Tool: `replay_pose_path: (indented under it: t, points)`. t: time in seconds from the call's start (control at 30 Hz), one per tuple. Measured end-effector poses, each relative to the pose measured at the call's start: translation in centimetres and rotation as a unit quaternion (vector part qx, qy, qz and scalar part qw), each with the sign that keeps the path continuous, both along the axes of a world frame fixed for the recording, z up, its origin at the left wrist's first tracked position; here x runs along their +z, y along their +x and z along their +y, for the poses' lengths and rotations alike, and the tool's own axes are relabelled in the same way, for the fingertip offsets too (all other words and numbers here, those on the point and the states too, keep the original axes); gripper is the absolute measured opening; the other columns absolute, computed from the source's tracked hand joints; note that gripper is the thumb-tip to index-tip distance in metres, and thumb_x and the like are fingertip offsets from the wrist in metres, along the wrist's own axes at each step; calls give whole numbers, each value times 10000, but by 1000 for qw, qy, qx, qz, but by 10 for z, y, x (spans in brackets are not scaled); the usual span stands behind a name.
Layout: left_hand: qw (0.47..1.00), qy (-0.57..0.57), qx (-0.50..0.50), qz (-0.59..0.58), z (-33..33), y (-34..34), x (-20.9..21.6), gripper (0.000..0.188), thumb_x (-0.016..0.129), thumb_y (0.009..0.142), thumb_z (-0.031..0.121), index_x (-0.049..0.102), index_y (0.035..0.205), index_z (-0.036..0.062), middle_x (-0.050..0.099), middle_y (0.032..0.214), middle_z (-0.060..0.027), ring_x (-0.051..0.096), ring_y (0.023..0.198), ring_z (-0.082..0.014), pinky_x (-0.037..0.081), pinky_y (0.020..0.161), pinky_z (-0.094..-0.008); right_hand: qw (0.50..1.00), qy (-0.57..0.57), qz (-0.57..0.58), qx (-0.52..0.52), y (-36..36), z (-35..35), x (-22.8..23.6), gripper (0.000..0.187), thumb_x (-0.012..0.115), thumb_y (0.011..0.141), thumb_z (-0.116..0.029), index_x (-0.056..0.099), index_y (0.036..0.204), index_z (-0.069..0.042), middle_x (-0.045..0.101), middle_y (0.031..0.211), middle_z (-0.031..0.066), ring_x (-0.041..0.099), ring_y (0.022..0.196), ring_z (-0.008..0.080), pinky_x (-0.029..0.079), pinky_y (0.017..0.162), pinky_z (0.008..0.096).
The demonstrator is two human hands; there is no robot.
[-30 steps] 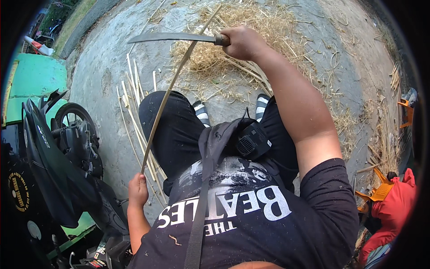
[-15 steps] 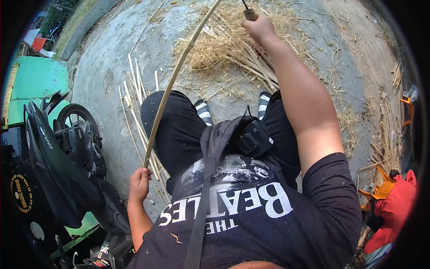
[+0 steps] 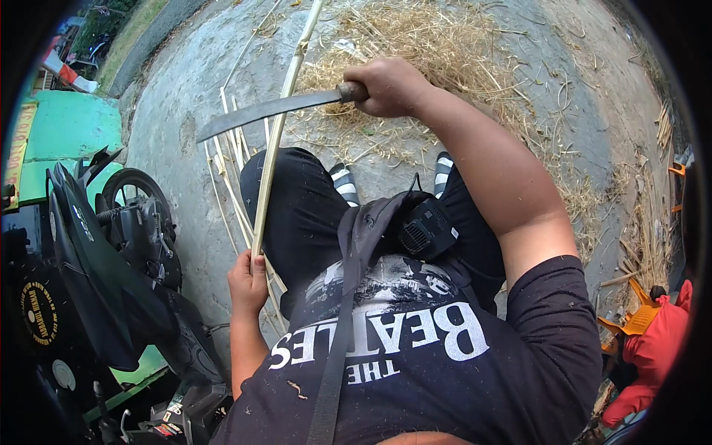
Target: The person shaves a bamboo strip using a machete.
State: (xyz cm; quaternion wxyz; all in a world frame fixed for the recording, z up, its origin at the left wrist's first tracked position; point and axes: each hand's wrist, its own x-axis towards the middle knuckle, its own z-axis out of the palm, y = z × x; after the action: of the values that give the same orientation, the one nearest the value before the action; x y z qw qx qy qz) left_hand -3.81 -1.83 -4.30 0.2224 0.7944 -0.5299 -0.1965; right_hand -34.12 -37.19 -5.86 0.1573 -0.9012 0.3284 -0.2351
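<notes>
My left hand (image 3: 248, 283) is closed around the lower end of a long pale bamboo strip (image 3: 266, 174), which slants up past the far edge of the view. In my right hand (image 3: 394, 87) is the wooden handle of a machete (image 3: 241, 116). Its long, slightly curved blade points left and crosses the strip well above my left hand. Whether the edge bites into the strip, I cannot tell. Below the blade, the strip runs beside my left knee.
Several thin bamboo strips (image 3: 220, 174) lie on the concrete by my left leg. A heap of curly shavings (image 3: 423, 37) is spread ahead. At left stands a dark motorcycle (image 3: 111, 259); at right, an orange chair (image 3: 636, 315) with red cloth (image 3: 653, 345).
My right hand has swung the machete left and nearer, and its blade now lies across the strip. The strip stands more upright, and my left hand has shifted slightly right and up.
</notes>
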Motion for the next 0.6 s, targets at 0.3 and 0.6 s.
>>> replay_pose_path:
  t: [0.3, 0.6]
  points:
    - [996, -16, -81, -41, -1, 8, 3, 420, 535, 1066, 402, 633, 978, 3, 590, 657, -147, 618, 602, -328, 473, 581, -413, 972, 150, 30, -179, -8, -28, -19, 157, 660, 844, -210, 702, 991, -176, 736, 969, 105, 723, 954, 302, 581, 817, 465]
    - [997, -11, -63, -34, -5, 5, -5, 351, 544, 1067, 335, 641, 1013, 2, 620, 686, -159, 635, 617, -313, 487, 602, -397, 994, -27, 103, 25, -1, -8, 8, 147, 705, 779, -184, 638, 908, -167, 698, 819, 88, 704, 826, 327, 548, 721, 482]
